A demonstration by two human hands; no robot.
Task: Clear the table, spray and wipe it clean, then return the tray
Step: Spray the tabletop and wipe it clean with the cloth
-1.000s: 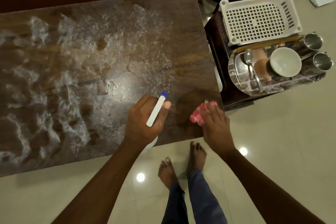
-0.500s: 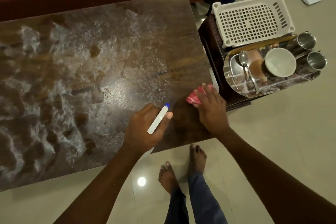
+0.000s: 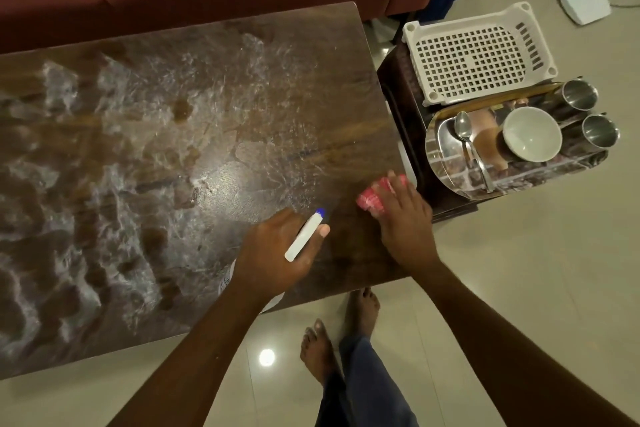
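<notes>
Spray bottle (image 3: 304, 237) slants nozzle-first away and rightward, gripped by left hand (image 3: 273, 253); right hand (image 3: 407, 222) presses flat fingers (image 3: 394, 189) on cloth (image 3: 370, 201).

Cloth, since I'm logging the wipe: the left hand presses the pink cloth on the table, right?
No. The head view shows the right hand, not the left, pressing the pink cloth on the table. The left hand holds the spray bottle.

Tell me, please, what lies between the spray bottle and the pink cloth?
Nothing: in the head view, a bare strip of wooden table separates the spray bottle in the left hand from the pink cloth under the right hand.
</notes>
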